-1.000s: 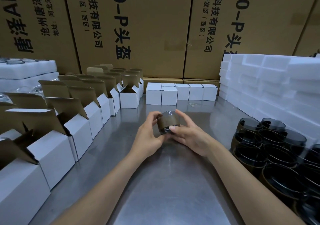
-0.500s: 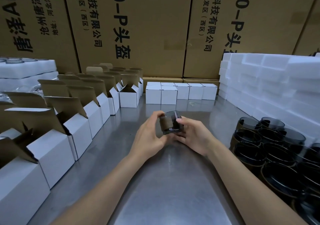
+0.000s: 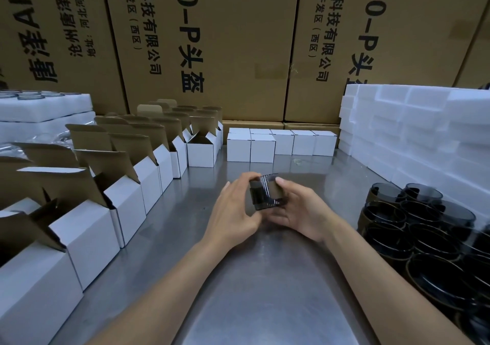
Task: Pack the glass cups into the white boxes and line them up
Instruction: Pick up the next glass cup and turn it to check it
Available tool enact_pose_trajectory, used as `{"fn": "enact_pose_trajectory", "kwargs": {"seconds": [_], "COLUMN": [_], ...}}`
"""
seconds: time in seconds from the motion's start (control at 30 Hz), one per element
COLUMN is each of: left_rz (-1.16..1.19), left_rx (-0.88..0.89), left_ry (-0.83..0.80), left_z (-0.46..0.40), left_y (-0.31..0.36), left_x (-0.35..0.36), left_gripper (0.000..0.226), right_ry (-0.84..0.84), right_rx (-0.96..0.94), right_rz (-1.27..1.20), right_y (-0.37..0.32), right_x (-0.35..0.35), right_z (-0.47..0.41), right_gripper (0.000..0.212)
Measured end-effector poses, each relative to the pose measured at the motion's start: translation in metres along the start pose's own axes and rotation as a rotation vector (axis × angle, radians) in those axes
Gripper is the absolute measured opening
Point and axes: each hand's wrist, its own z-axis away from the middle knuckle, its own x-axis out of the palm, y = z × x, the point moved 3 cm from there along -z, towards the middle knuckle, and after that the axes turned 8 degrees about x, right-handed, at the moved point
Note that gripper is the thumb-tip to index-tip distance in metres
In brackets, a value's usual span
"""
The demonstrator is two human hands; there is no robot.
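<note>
Sideways, the glass cup [image 3: 266,192] lies between both hands, mouth facing right.

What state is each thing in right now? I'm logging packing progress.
Held cup: off the table, gripped by both hands.
Left hand: curled round the cup.
Right hand: curled round the cup.
Open boxes: flaps up, lined along the left.
Closed boxes: shut, in a row at the back.
Loose cups: unpacked, clustered at the right.
Foam blocks: stacked.
</note>
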Motion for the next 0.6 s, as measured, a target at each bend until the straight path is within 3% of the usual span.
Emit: {"fn": "enact_pose_trajectory", "kwargs": {"seconds": [0.17, 0.27, 0.5, 0.6], "left_rz": [-0.005, -0.031, 0.014, -0.056], "left_rx": [0.061, 0.072, -0.070, -0.048], "left_ry": [0.015, 0.030, -0.006, -0.005], "left_z": [-0.0016, -0.0016, -0.0006, -0.0015], "left_y": [0.0055, 0.0067, -0.0009, -0.0003], "left_x": [-0.0015, -0.0020, 0.0003, 0.0003], "left_gripper": [0.065, 0.059, 0.060, 0.064], "right_ry": [0.067, 0.124, -0.011, 0.107], "right_rx": [-0.097, -0.108, 0.008, -0.084], "right_rz": [0.049, 0.058, 0.030, 0.037], "right_y": [0.0019, 0.0025, 0.0005, 0.0033], "right_x": [0.0030, 0.0045, 0.0011, 0.0050], "right_z": [-0.0019, -0.0032, -0.0009, -0.0049], "right_gripper": [0.050, 0.063, 0.037, 0.053]}}
